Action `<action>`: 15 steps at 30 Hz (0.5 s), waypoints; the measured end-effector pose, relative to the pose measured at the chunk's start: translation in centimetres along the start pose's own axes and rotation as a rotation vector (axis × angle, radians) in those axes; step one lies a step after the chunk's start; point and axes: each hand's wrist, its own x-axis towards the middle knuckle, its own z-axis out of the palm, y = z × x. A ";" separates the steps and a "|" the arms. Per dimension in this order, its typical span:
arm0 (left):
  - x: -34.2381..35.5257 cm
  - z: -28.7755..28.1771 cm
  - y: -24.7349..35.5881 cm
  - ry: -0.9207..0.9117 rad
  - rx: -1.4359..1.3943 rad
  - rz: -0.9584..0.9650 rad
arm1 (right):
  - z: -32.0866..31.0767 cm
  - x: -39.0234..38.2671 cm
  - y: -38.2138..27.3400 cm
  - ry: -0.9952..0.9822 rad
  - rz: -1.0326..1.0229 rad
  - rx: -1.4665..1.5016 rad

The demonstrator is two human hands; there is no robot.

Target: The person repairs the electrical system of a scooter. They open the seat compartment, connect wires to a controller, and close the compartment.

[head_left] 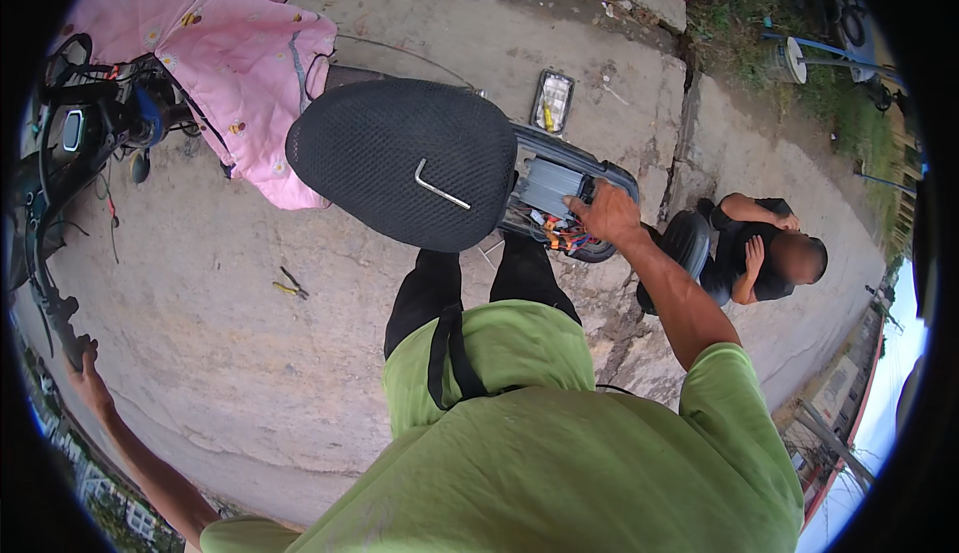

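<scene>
At the far left, my left hand point(90, 381) is closed around the end of the scooter's handlebar point(62, 318). My right hand point(607, 215) is closed on the rear end of a grey finned metal box point(547, 187), its thumb lying along the top. That box sits in the open compartment point(626, 181) behind the seat, beside a bundle of coloured wires point(559, 236). A bent hex key point(440, 189) lies on the black mesh-covered seat point(390, 153). What is under my right palm is hidden.
A pink patterned cloth point(240, 63) drapes over the scooter's front. Pliers point(291, 285) lie on the concrete to the left; a tray point(552, 101) with a yellow-handled tool lies beyond the compartment. Another person point(764, 248) is close on the right, by the rear wheel point(686, 243).
</scene>
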 end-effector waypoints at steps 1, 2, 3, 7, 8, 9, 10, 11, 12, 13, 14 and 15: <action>0.0 0.2 0.1 -0.003 -0.003 0.005 | 0.1 -0.5 -0.2 0.028 0.009 -0.013; 0.0 0.3 0.1 -0.006 -0.005 0.009 | 0.1 -0.7 -0.4 0.055 0.017 -0.025; 0.1 -0.1 -0.3 -0.010 -0.011 0.012 | 0.1 -0.7 -0.4 0.043 0.016 -0.019; 0.2 -0.5 -0.9 -0.016 -0.004 0.013 | 0.4 -0.5 -0.5 0.011 0.038 0.016; 0.3 -0.2 -0.6 -0.015 0.004 0.012 | 0.6 -0.5 -0.5 0.009 0.050 0.026; 0.4 -0.1 -0.3 -0.018 0.009 0.022 | 1.0 -0.3 -0.2 0.023 0.050 0.043; 0.5 -0.2 -0.1 -0.021 0.013 0.032 | 1.7 0.0 0.1 0.037 0.050 0.060; 0.7 -0.3 0.1 -0.024 0.017 0.043 | 2.1 0.2 0.4 0.052 0.051 0.077; 0.9 -0.5 0.2 -0.026 0.027 0.040 | 2.0 0.3 0.3 0.032 0.069 0.075; 1.0 -0.7 0.2 -0.029 0.036 0.037 | 1.9 0.4 0.0 0.012 0.089 0.073; 1.2 -1.0 0.1 -0.031 0.045 0.034 | 1.8 0.4 -0.1 -0.007 0.108 0.071; 1.5 -1.5 -0.2 -0.015 0.076 0.025 | 1.7 0.5 -0.2 -0.013 0.110 0.074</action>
